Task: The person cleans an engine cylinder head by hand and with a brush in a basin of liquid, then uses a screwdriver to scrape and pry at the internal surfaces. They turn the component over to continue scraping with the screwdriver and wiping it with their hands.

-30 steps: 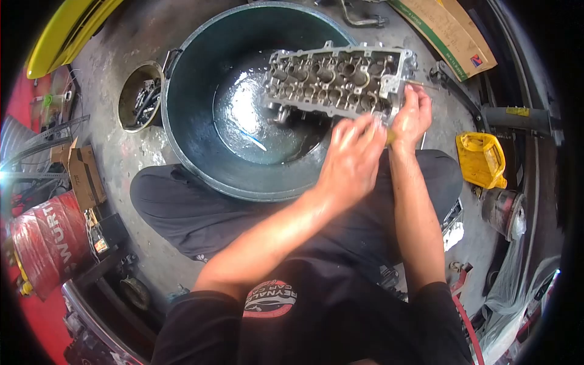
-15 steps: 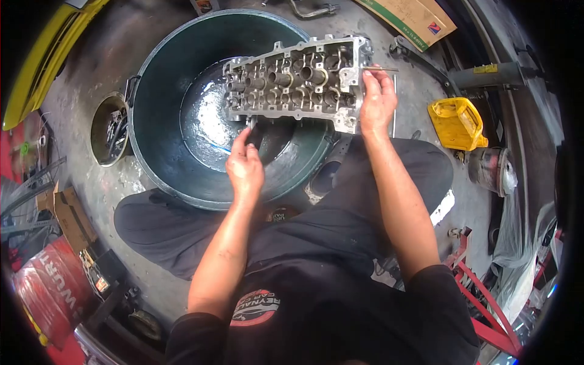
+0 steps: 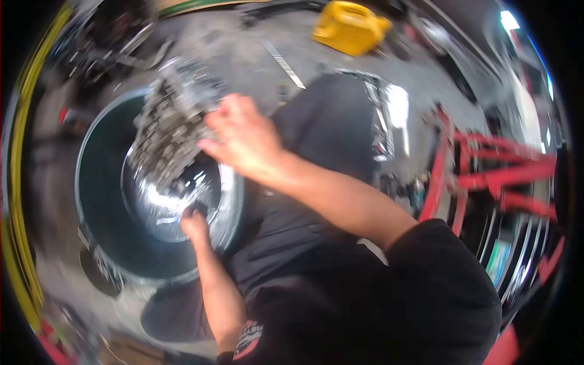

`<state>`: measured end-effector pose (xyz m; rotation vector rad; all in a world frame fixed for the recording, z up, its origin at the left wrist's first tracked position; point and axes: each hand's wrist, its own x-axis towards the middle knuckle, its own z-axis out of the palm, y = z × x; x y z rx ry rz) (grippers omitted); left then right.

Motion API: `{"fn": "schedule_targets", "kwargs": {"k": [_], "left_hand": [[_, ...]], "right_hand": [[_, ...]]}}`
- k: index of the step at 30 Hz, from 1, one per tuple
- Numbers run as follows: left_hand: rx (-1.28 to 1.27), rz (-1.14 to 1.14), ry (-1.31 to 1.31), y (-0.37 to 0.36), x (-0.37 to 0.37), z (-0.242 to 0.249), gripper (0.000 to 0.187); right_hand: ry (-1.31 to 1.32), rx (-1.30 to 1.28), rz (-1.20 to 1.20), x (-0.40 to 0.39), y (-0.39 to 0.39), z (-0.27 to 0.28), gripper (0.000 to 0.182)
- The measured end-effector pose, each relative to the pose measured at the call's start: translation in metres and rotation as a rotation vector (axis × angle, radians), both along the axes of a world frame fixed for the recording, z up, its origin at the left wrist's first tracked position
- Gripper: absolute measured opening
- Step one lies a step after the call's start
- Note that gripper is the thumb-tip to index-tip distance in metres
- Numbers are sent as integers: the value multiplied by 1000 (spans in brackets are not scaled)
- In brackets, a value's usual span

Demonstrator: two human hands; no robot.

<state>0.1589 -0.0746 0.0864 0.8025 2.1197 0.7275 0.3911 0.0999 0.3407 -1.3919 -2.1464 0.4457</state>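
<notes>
Motion blur smears this view. A grey metal engine cylinder head (image 3: 173, 125) is tilted over a large dark green tub (image 3: 97, 176), its upper end near the rim. My right hand (image 3: 243, 134) is at that end, thumb and fingers against its edge; the fingertips are blurred. Below the head's lower end, over the inside of the tub, my left hand (image 3: 194, 226) is closed around something dark that I cannot make out. Shiny liquid or a wet surface glints on the tub's bottom.
A yellow jug (image 3: 350, 27) stands on the floor beyond my knee. Red metal stands (image 3: 474, 170) are at the right. A flat metal strip (image 3: 283, 64) lies on the floor. A metal bowl (image 3: 100, 271) sits beside the tub.
My view has swung to the right, so the tub and cylinder head appear further left and turned. The cylinder head looks steeper, and my left hand appears further from it.
</notes>
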Motion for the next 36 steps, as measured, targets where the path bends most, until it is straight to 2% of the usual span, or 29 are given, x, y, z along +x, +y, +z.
{"fn": "schedule_targets", "kwargs": {"k": [1,3,5,6,9,11,15,18,20,22,25,26,30,36], "left_hand": [[-84,-61,-4,2,0,-4,34],[-30,-178,82,-2,6,-6,30],[-127,-101,-182,1,3,28,27],[-119,-56,-182,3,5,31,26],[-137,3,-157,-12,-13,25,26],[-182,101,-154,-17,-21,20,26],[-202,8,-23,-14,-5,54,27],[-211,-131,-9,-16,-12,56,24],[-163,-269,60,-21,-21,44,29],[-164,-347,150,-32,-52,6,41],[-173,-363,145,-37,-49,14,40],[-181,-354,129,-38,-44,19,40],[-197,-338,112,-38,-28,44,39],[-180,-371,100,-29,-20,48,38]], "right_hand": [[35,-35,-27,-1,5,-2,30],[79,-1,-32,-2,7,-3,19],[14,54,-39,-13,-5,-9,14],[112,67,-51,-13,-9,-13,12],[-31,174,15,-14,-15,-1,17],[-42,113,46,-15,-11,1,19],[-53,42,64,-14,-6,5,19],[-66,94,32,-14,-7,1,22],[-102,88,14,-16,-9,2,24],[-169,14,12,-21,-8,7,26],[-238,-39,25,-17,-7,18,27],[-190,-6,-15,-17,-7,19,28],[-193,-63,71,-18,-2,22,27],[-270,21,79,-18,-4,22,26]]}}
